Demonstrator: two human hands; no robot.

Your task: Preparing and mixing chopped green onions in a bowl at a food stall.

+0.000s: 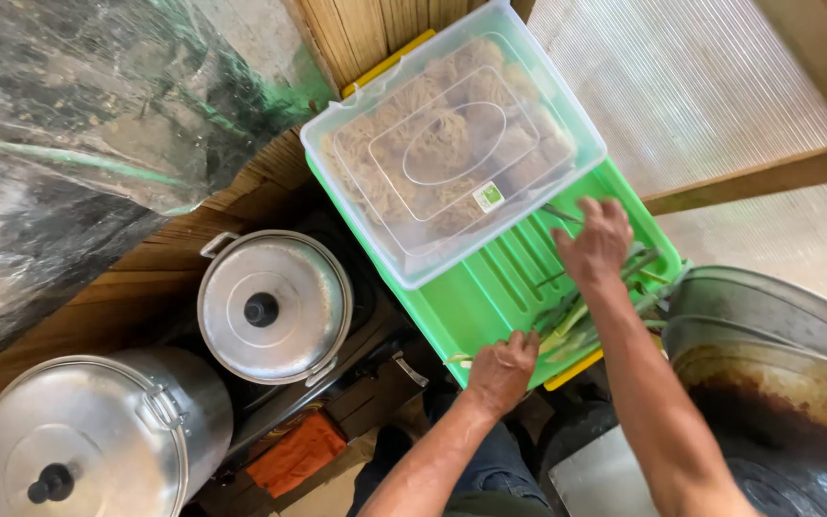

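Our right hand (593, 241) hides part of the green stalks (576, 321), fingers spread over them. Our left hand (502, 369) grips the green lid (490, 297) edge; the stalks run diagonally.

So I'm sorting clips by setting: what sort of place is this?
Probably a small food stall or cooking area: a clear box of noodle nests, lidded metal pots and a big dark wok, with both hands on a green lid holding greens.
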